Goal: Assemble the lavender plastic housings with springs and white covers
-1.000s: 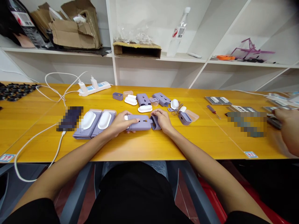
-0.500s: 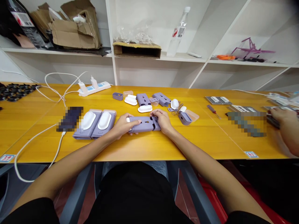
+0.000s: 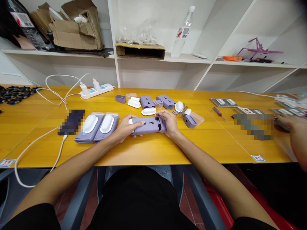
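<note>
Look at that: the left hand [image 3: 124, 128] and right hand [image 3: 169, 123] cover much of the lilac casing [image 3: 146, 125]! A dark pixelated patch [image 3: 72, 122] and a grey pixelated patch [image 3: 253, 127] blot out what's beneath, a co-worker's hand [image 3: 294, 125] runs off the right edge, and the black parts [image 3: 14, 95] at far left are too small to call!

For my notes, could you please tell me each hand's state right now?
Left hand: closed, holding the lilac plastic housing.
Right hand: closed, holding its other end.

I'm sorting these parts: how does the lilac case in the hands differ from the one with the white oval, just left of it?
The held lilac case sits between the left hand and right hand; the white-oval lilac case lies untouched. The held case shows dark openings, with no white oval on top; the other carries a white oval. Both are long lilac cases.
</note>
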`<state>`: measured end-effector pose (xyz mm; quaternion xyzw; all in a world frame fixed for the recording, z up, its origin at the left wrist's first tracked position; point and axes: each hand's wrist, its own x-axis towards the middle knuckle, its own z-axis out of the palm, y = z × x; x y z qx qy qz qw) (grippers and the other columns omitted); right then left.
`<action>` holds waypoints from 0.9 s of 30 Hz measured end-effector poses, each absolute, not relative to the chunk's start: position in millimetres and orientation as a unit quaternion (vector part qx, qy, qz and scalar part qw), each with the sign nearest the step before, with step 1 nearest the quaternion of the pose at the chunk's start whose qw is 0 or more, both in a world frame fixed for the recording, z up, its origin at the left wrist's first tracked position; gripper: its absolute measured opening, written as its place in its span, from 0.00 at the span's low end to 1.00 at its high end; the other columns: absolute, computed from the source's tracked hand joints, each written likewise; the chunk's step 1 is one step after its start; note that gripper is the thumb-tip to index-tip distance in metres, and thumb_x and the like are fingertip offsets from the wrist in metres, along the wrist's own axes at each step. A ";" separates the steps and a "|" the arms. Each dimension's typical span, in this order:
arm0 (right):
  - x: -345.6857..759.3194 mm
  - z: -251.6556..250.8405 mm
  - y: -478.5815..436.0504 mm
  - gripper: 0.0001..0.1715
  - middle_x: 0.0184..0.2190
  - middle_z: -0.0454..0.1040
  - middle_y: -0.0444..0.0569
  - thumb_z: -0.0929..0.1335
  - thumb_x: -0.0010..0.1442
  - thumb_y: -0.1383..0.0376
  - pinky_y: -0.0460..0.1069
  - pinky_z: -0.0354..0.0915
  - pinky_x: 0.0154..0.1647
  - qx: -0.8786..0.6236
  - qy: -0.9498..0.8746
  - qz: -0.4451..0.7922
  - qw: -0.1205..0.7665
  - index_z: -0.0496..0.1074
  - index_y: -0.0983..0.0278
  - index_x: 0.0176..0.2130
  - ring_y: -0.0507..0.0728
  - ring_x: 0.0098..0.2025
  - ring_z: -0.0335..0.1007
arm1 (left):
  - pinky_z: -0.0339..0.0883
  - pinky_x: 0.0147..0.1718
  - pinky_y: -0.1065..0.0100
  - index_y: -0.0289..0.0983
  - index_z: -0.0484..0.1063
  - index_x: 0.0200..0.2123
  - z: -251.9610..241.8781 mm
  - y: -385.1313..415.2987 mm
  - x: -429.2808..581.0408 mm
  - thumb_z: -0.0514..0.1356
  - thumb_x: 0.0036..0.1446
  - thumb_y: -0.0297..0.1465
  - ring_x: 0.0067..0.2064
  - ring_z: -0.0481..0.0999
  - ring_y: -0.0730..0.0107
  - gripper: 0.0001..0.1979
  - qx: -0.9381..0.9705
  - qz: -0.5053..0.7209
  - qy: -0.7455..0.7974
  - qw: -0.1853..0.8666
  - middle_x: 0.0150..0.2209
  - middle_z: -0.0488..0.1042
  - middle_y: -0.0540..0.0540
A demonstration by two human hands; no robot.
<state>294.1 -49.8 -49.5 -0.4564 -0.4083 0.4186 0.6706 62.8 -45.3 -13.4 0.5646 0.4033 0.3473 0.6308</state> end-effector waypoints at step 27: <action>298.8 -27.0 -64.3 0.30 0.39 0.82 0.44 0.82 0.50 0.64 0.49 0.77 0.25 -0.408 -0.389 0.540 0.625 0.73 0.57 0.50 0.55 0.32 0.76 | 0.65 0.13 0.72 0.38 0.67 0.45 1.2 -40.3 57.5 0.80 0.48 0.42 0.26 0.86 0.55 0.30 0.511 0.470 0.380 0.611 0.39 0.84 0.41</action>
